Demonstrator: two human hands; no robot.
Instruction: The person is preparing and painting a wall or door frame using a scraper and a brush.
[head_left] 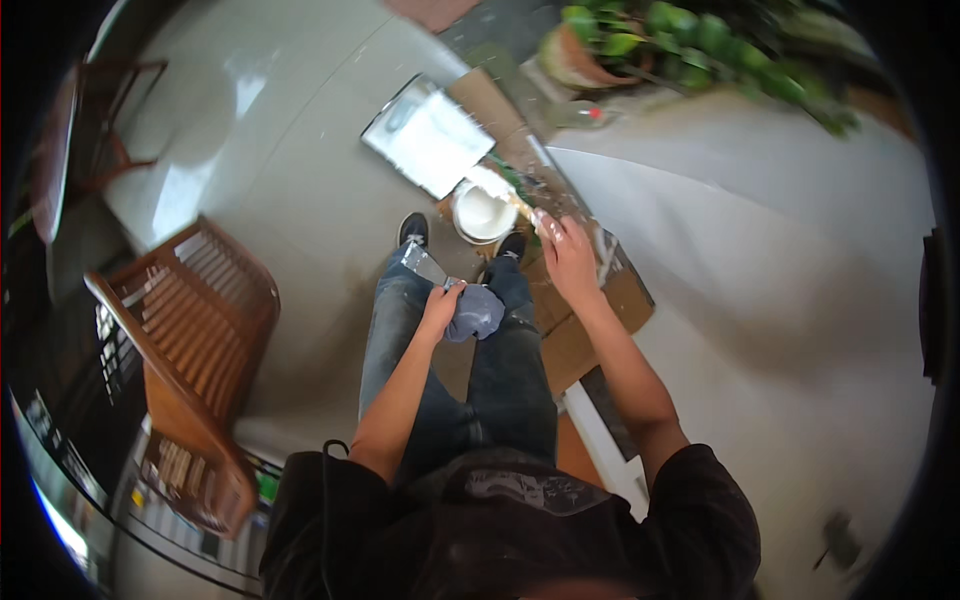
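Observation:
My right hand, with white smears on its fingers, is closed around the handle of a paintbrush. The brush's white-coated head lies over the rim of a white bucket, which has white paint inside. My left hand grips a putty knife whose flat, white-spotted blade points up and to the left. A grey-blue, rounded, cloth-like bundle is at the same hand; how it is held is hidden. Beyond the bucket, a paint tray coated in white rests on the floor.
Cardboard sheets lie along the foot of the white wall at right. At left stands a slatted wooden chair. A potted plant and a clear bottle are at the far right. My shoes flank the bucket.

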